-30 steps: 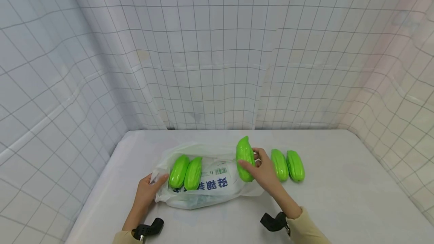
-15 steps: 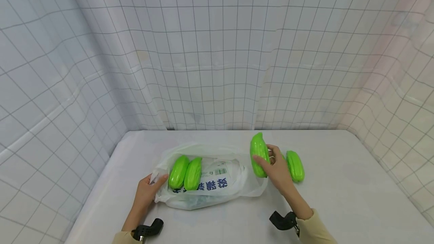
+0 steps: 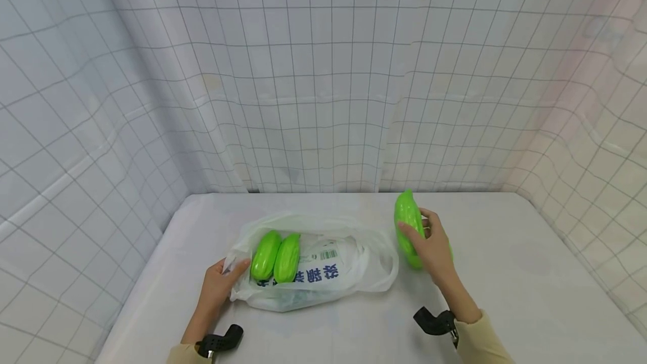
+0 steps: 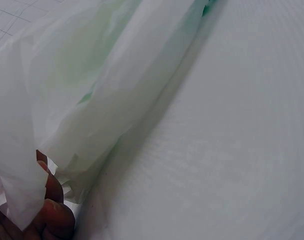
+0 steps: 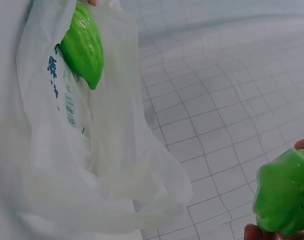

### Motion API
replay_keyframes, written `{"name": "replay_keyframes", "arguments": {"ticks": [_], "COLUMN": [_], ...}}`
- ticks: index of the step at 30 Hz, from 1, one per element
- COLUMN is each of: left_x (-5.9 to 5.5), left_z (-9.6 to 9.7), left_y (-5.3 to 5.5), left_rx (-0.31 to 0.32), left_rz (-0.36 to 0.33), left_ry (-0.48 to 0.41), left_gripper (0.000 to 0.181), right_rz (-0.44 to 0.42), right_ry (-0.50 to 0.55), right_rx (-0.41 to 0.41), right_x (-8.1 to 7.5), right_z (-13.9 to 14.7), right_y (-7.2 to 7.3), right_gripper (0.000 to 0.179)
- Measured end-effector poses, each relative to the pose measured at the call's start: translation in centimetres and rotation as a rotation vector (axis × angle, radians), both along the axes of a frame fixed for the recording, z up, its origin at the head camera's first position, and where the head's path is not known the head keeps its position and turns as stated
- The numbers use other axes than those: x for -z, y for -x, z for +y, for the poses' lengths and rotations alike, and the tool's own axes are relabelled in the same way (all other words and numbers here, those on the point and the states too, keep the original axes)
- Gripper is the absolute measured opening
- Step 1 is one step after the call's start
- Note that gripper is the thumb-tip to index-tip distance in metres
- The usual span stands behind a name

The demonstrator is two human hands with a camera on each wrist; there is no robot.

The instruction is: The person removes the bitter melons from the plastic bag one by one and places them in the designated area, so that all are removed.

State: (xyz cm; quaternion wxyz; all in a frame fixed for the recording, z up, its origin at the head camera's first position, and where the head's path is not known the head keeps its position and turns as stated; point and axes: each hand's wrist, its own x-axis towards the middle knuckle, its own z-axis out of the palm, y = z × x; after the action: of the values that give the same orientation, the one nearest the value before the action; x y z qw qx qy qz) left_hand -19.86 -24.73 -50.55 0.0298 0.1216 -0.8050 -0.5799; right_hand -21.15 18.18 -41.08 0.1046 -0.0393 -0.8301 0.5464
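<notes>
In the head view my left hand [image 3: 219, 285] pinches the left edge of a white plastic bag [image 3: 374, 277], thumb on its mouth. Two bright green ridged gourds [image 3: 265, 255] lie side by side inside, over blue printing. My right hand [image 3: 432, 243] holds another green gourd [image 3: 407, 215] right of the bag, thumb across its near side. A sliver of a gourd [image 3: 451, 251] shows behind that hand; the rest is hidden. The right wrist view shows the held gourd's lobed end [image 5: 284, 195] between fingers. In the left wrist view, fingers [image 4: 54, 220] grip the bag's crumpled edge.
A white table [image 3: 343, 330] lies under everything, its far edge meeting a gridded white curtain [image 3: 313, 100]. Similar sheets hang at left and right. Each wrist wears a black camera mount [image 3: 219, 342]; the right one [image 3: 433, 322] hangs over the table.
My right hand has carried the gourd rightwards and slightly away, from over the bag's right end to over the gourds at right, now largely covering them. My left hand and the bag barely differ.
</notes>
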Motion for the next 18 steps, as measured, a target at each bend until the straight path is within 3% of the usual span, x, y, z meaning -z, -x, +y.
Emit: {"name": "replay_keyframes", "arguments": {"ticks": [18], "left_x": [0.3], "left_z": [0.0], "left_y": [0.1], "left_rx": [-0.007], "left_rz": [0.012], "left_ry": [-0.008], "left_gripper": [0.059], "right_rz": [-0.024], "right_ry": [-0.031], "right_rx": [0.058], "right_x": [0.3], "right_z": [3.0], "right_y": [0.3], "right_gripper": [0.073]}}
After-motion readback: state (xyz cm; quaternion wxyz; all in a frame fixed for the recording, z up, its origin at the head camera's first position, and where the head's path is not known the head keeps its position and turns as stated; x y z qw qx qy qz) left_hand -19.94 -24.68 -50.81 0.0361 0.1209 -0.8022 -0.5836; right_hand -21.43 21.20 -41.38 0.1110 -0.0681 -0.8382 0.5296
